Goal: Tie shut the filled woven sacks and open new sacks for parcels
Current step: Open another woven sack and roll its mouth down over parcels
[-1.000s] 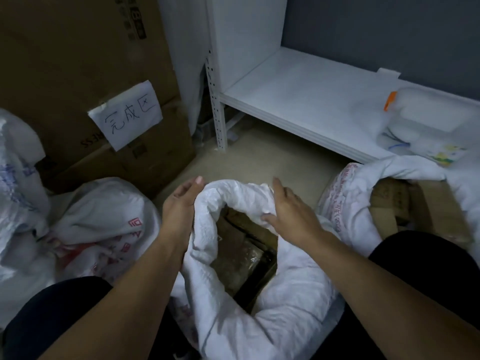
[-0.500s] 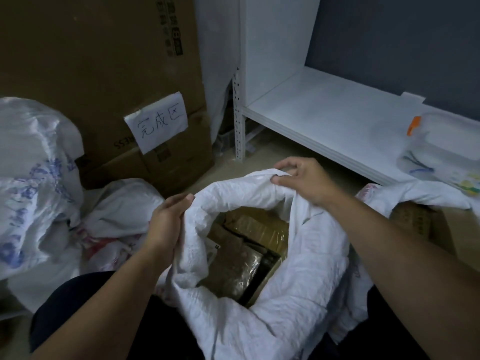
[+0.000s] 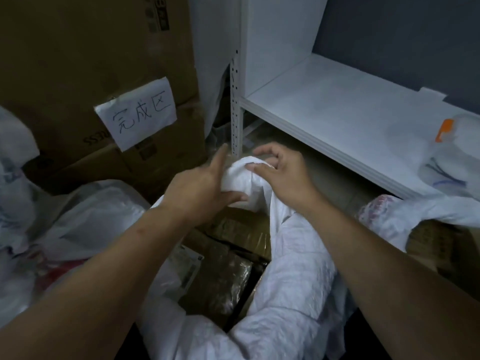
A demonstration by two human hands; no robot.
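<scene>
A white woven sack [image 3: 291,294] stands between my knees, its mouth still gaping and brown taped parcels [image 3: 228,271] showing inside. The far rim is bunched into a wad [image 3: 241,175] at the top. My left hand [image 3: 200,185] wraps round that wad from the left, thumb underneath and index finger stretched out. My right hand [image 3: 280,170] pinches the same bunched cloth from the right with curled fingers. A second white sack [image 3: 405,216] holding cardboard sits at the right.
Large cardboard boxes [image 3: 85,74] with a handwritten paper label [image 3: 137,113] stand at the back left. A white metal shelf [image 3: 345,115] runs along the right, with a clear plastic bag [image 3: 457,149] on it. Crumpled white sacks [image 3: 85,219] lie on the left.
Both hands have drawn the sack's rim up and together. The left hand moved from the left edge across to meet the right hand at the far side, narrowing the mouth.
</scene>
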